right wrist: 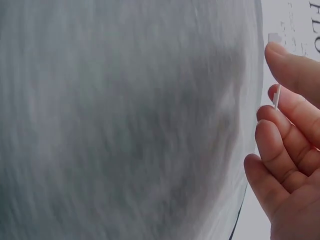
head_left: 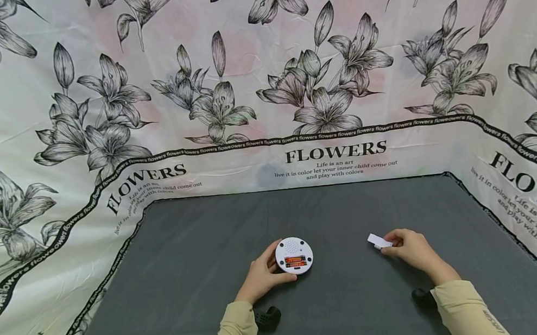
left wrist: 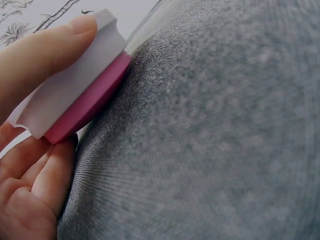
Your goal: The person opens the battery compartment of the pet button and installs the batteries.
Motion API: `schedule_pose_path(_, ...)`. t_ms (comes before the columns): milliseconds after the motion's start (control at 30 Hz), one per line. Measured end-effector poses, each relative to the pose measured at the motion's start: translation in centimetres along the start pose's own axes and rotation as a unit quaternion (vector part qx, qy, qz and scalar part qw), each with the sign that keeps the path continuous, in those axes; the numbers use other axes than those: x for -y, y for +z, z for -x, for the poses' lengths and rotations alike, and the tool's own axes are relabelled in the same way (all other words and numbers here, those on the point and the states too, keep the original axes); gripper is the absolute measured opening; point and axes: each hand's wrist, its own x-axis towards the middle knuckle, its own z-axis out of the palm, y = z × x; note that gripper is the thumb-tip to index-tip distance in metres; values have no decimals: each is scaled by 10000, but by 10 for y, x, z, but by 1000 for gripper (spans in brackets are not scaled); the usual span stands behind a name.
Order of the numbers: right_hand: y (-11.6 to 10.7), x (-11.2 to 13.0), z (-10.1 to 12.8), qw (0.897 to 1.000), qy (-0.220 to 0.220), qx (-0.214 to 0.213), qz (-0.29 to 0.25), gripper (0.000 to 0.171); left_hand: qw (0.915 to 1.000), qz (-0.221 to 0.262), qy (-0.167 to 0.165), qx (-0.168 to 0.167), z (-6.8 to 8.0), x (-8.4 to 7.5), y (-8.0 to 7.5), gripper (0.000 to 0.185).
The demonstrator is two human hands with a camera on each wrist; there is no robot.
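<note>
A round white device (head_left: 294,255) lies back-up on the grey mat (head_left: 198,251), its battery bay uncovered and two batteries showing. My left hand (head_left: 265,276) grips its left edge; the left wrist view shows the white and pink rim (left wrist: 75,95) under my thumb and fingers (left wrist: 40,55). To the right, my right hand (head_left: 412,250) pinches a small white battery cover (head_left: 379,241) just above the mat. In the right wrist view the cover (right wrist: 276,95) appears edge-on between thumb and fingers.
Flower-print cloth (head_left: 259,81) walls in the mat at the back and both sides. Black wrist-camera mounts (head_left: 267,317) sit under both beige sleeves. Bare grey mat stretches beyond and between the hands.
</note>
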Motion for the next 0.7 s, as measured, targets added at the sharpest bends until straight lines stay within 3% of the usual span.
schedule_pose_path(267,19,15,-2,9997,-45,57,-240,26,10000,-9,16,18,0,1,0,95)
schedule_pose_path(700,37,41,-9,9971,-563,253,-449,23,10000,-48,-19,-30,0,0,0,94)
